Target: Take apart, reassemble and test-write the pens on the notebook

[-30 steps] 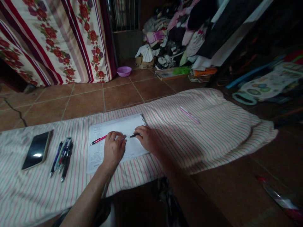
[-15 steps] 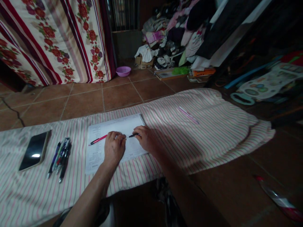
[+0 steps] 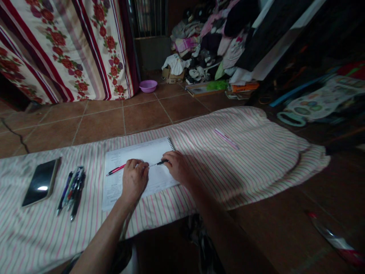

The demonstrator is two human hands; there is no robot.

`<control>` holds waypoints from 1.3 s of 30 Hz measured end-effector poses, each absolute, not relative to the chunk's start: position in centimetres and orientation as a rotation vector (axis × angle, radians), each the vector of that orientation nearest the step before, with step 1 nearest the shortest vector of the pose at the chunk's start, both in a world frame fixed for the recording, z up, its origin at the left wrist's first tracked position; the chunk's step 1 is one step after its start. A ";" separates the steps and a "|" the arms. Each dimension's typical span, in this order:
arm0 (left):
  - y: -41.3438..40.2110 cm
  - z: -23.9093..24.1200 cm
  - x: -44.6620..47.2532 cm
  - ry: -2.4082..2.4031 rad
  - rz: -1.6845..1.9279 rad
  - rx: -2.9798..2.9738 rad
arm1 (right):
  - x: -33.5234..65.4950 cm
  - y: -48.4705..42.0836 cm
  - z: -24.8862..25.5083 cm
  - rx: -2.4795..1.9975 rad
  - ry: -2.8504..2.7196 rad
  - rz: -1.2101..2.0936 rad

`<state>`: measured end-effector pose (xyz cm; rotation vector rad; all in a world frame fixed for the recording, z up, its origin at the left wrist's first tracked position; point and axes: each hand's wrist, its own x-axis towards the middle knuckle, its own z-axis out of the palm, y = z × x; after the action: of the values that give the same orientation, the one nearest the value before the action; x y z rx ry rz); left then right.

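A spiral notebook (image 3: 151, 147) with a printed sheet at its left lies under both hands. My left hand (image 3: 134, 180) is closed, its fingertips pinching the end of a thin, pale pen refill (image 3: 153, 165). The refill runs across to a black pen part (image 3: 162, 162), which the fingers of my right hand (image 3: 177, 166) grip. A red pen (image 3: 116, 169) with a black tip rests on the paper; its right end is hidden by my left hand.
Several pens (image 3: 72, 192) lie bunched left of the notebook, beside a phone (image 3: 41, 182). A pink-purple pen (image 3: 226, 139) lies to the right on the striped cloth (image 3: 256, 167). A plastic bottle (image 3: 333, 239) is on the floor; a purple basin (image 3: 148, 86) stands by the curtain.
My left hand has shifted slightly left, so the gap between my hands is wider and more of the thin refill shows. My right hand has hardly moved.
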<state>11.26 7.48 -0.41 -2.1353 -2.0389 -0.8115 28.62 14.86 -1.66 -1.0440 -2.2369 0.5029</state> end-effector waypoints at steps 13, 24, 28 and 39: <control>7.4 -0.6 11.0 -2.053 -0.861 -2.119 | 29.0 15.1 -1.5 -1.089 -2.210 0.467; 7.4 -0.5 10.9 -2.061 -0.842 -2.145 | 29.1 14.9 -1.6 -1.104 -2.257 0.433; 7.3 -0.4 10.9 -2.054 -0.824 -2.151 | 29.0 14.8 -1.5 -1.138 -2.275 0.396; 7.4 -0.5 10.9 -2.037 -0.827 -2.163 | 29.0 14.5 -1.1 -1.150 -2.293 0.365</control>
<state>10.86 7.36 -0.48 -2.1631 -2.0367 -0.8271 29.03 14.46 -1.07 -1.1502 -2.2929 0.3647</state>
